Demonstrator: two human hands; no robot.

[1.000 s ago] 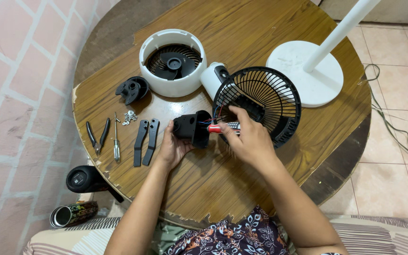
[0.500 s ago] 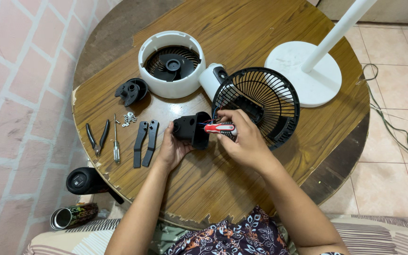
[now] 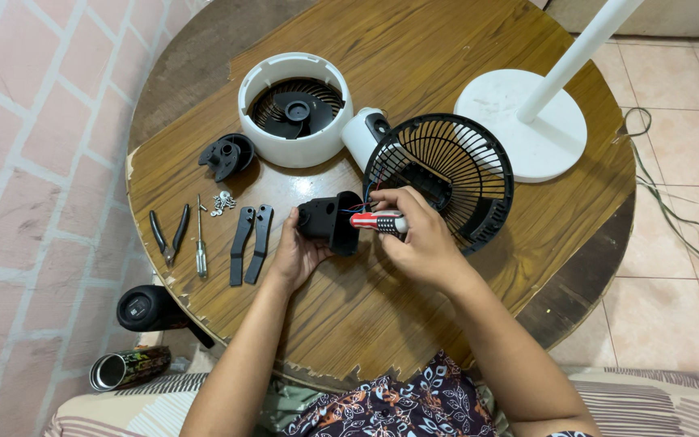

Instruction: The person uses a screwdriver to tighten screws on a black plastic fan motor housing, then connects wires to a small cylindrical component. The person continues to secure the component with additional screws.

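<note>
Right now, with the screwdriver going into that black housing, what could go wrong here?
The screwdriver tip works close to thin coloured wires at the black housing; a slip might nick them. The left hand alone steadies the housing, so it may twist. The small pile of screws lies loose on the round table, beside the pliers, and could roll off if knocked.

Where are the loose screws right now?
In the head view, the small pile of screws lies on the round wooden table left of the left hand, between the thin screwdriver and the two black brackets.
</note>
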